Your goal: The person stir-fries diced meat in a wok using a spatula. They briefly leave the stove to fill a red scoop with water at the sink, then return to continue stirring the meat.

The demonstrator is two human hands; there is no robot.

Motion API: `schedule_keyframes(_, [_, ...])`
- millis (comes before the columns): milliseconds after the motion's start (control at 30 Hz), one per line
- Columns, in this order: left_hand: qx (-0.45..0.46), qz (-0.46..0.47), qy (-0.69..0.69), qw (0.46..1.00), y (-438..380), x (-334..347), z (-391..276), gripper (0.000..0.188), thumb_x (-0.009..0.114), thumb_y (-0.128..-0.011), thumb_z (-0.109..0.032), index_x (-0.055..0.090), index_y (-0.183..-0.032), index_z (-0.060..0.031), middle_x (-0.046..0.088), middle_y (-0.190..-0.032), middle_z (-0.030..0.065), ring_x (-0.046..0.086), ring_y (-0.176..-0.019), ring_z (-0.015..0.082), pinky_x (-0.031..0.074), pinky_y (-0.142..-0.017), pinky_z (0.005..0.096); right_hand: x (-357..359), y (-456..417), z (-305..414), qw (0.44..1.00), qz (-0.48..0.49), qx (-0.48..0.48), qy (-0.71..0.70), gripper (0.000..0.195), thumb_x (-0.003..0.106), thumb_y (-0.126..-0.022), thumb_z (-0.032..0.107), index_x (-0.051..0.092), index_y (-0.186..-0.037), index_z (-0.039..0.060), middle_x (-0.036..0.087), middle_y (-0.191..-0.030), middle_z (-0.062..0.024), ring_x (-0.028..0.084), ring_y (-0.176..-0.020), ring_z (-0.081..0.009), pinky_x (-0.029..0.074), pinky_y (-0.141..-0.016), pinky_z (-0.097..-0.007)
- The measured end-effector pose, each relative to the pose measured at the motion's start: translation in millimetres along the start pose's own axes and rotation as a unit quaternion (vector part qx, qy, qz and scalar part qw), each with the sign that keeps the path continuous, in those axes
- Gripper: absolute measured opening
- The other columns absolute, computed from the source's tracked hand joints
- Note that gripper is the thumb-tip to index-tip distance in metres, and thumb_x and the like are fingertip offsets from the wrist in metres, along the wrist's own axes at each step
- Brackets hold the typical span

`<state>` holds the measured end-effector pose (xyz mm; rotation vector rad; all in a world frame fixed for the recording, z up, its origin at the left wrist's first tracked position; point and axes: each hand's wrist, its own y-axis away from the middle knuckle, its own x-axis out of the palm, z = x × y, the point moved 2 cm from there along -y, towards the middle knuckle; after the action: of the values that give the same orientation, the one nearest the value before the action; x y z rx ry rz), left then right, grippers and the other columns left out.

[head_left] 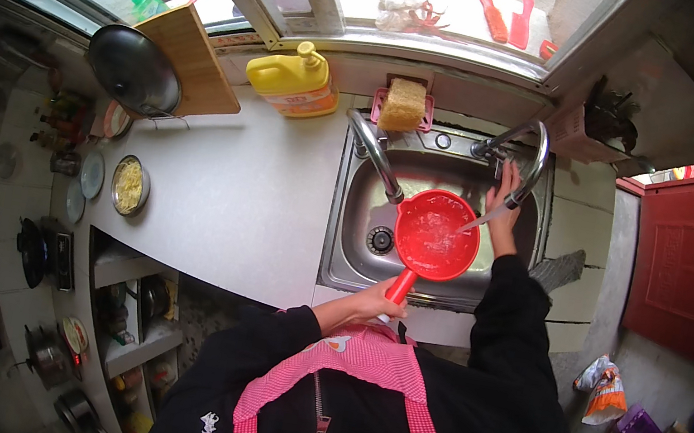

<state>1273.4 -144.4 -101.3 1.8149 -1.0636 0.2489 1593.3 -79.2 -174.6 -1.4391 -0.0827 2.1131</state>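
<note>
My left hand (377, 301) is closed round the handle of a red plastic water ladle (437, 235), held over the stainless steel sink (354, 255). Water runs from the right curved faucet (541, 159) into the ladle, which has water in it. Behind that stream, my right hand (502, 201) reaches up towards the faucet's base, fingers extended; whether the fingertips touch the tap lever I cannot tell. A second curved faucet (375, 152) ends at the ladle's left rim. The sink drain (380, 240) shows to the left of the ladle.
Behind the sink, a sponge (404, 106) lies on a pink dish beside a yellow pump jug (294, 80). Left on the counter (240, 198) are a metal bowl of pale shreds (130, 185), a wooden board (197, 64) and a dark pan lid (135, 71). A grey cloth (558, 269) lies right.
</note>
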Motion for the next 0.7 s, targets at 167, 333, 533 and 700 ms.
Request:
schedule_keyframes(167, [0.002,-0.01,0.03,1.0,10,-17,3,0.06,0.067,-0.07,0.005,0.039,-0.122,-0.0061,0.049,-0.077,0.0011,0.051,-0.066,0.0099,0.042,-0.059,0.0233,97,133,-25,0.758,0.229,0.401,-0.459,0.028,0.051,-0.086,0.017,0.062,-0.105,-0.0002,0.067,-0.089,-0.0124,0.065,-0.081,-0.0222,0.051,-0.07,-0.0355])
schedule_keyframes(333, [0.005,-0.032,0.05,0.998,18,-21,0,0.059,0.065,-0.07,0.006,0.038,-0.121,-0.0067,0.047,-0.078,0.0013,0.051,-0.067,0.0105,0.043,-0.06,0.0241,80,127,39,0.603,0.21,0.522,-0.566,0.025,0.046,-0.094,0.017,0.062,-0.103,0.0,0.065,-0.094,-0.0114,0.065,-0.079,-0.019,0.053,-0.07,-0.0314])
schedule_keyframes(533, [0.036,-0.047,0.024,0.998,22,-21,-7,0.06,0.067,-0.068,0.003,0.039,-0.12,-0.0046,0.049,-0.075,0.0015,0.051,-0.064,0.0108,0.041,-0.059,0.0241,99,127,40,0.477,0.13,0.577,-0.65,0.03,0.046,-0.094,0.024,0.059,-0.107,-0.0009,0.065,-0.095,-0.013,0.065,-0.082,-0.0228,0.055,-0.07,-0.0348])
schedule_keyframes(700, [0.036,-0.028,-0.01,0.999,21,-17,-14,0.059,0.067,-0.068,0.002,0.039,-0.12,-0.0039,0.048,-0.074,0.0012,0.05,-0.064,0.0102,0.04,-0.059,0.0237,87,126,44,0.44,0.129,0.54,-0.706,0.037,0.044,-0.094,0.032,0.058,-0.108,0.0007,0.064,-0.096,-0.0131,0.065,-0.083,-0.0244,0.055,-0.071,-0.0377])
